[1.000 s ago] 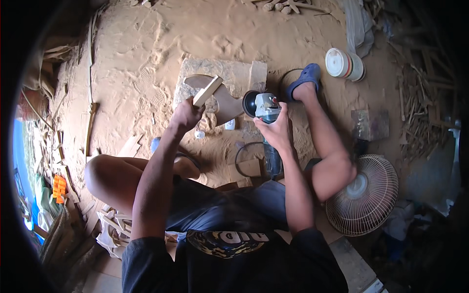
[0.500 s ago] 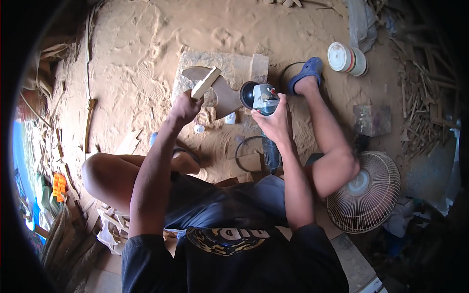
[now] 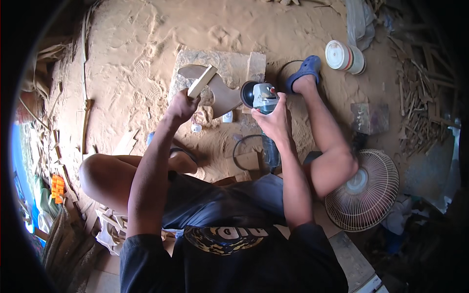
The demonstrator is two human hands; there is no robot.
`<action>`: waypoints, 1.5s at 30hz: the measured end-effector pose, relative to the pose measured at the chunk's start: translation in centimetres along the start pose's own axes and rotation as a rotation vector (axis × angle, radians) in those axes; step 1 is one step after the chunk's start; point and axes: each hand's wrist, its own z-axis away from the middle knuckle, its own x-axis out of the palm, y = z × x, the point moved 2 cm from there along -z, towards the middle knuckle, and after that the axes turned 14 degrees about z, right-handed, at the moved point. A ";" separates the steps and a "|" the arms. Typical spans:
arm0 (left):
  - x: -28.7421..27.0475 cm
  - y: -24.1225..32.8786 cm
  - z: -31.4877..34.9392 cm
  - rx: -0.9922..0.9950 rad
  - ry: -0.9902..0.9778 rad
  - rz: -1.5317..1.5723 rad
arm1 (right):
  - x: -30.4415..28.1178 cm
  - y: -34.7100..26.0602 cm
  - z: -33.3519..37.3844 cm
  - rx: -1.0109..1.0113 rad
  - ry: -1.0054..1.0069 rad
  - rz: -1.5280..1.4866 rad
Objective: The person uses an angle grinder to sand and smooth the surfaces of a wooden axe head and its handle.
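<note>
My left hand (image 3: 182, 106) is closed round the near end of a curved wooden piece (image 3: 225, 97) with a pale straight bar (image 3: 202, 82) across it. The piece is held above a dusty flat board (image 3: 234, 62) on the ground. My right hand (image 3: 274, 117) is wrapped round an angle grinder (image 3: 265, 96), its thumb near the grinder's head. A black round disc (image 3: 248, 94) on the grinder faces the right edge of the wooden piece, touching or very close to it; I cannot tell which.
Sawdust covers the ground. A small white bottle (image 3: 227, 117) and a white cap-like item (image 3: 196, 128) lie near the board. To the right are a white bucket (image 3: 340, 55), a metal-edged box (image 3: 370, 118), a fan (image 3: 362, 190) and heaped wood scraps (image 3: 425, 97). My right foot wears a blue clog (image 3: 307, 71).
The whole view has shifted slightly left and up. Both hands keep their grips, and the disc stays at the same edge of the wooden piece.
</note>
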 end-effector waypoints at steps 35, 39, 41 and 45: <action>0.0 2.3 2.0 0.010 0.065 -0.144 | 0.0 -6.2 0.9 -0.111 -0.024 -0.227; 0.3 2.5 1.9 0.020 0.083 -0.151 | 0.1 -5.8 0.7 -0.103 -0.017 -0.221; 0.4 2.7 2.0 0.031 0.088 -0.145 | 0.1 -5.6 0.5 -0.107 0.011 -0.139; 0.0 2.7 2.2 0.039 0.089 -0.140 | -0.5 -5.7 0.7 -0.090 -0.015 -0.107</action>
